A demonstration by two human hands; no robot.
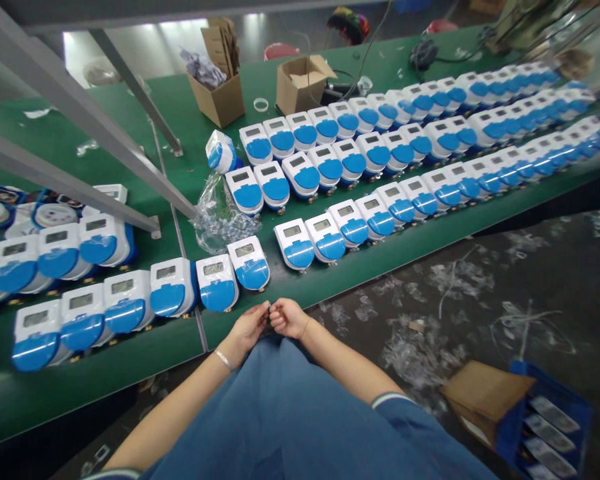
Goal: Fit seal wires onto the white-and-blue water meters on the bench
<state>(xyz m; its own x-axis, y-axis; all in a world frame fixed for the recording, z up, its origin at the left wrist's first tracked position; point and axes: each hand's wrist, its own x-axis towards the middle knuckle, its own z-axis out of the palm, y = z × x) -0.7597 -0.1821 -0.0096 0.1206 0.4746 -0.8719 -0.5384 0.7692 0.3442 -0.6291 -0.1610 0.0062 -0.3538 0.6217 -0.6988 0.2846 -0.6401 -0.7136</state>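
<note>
My left hand (pixel 249 328) and my right hand (pixel 287 317) meet just below the near edge of the green table (pixel 405 243). Their fingertips pinch a tiny dark part (pixel 270 311) between them; it is too small to identify. Directly above the hands stand white and blue meters with small displays, the closest one (pixel 251 263) tilted at the table edge. More of these meters (pixel 380 160) run in long rows toward the far right. A crumpled clear plastic bag (pixel 219 217) of small pieces lies just beyond the nearest meters.
Two open cardboard boxes (pixel 221 83) (pixel 300 83) stand at the back of the table. Grey metal frame bars (pixel 80 127) cross the upper left. Plastic scraps litter the dark floor (pixel 480 293). A blue crate (pixel 545 420) with a cardboard box sits lower right.
</note>
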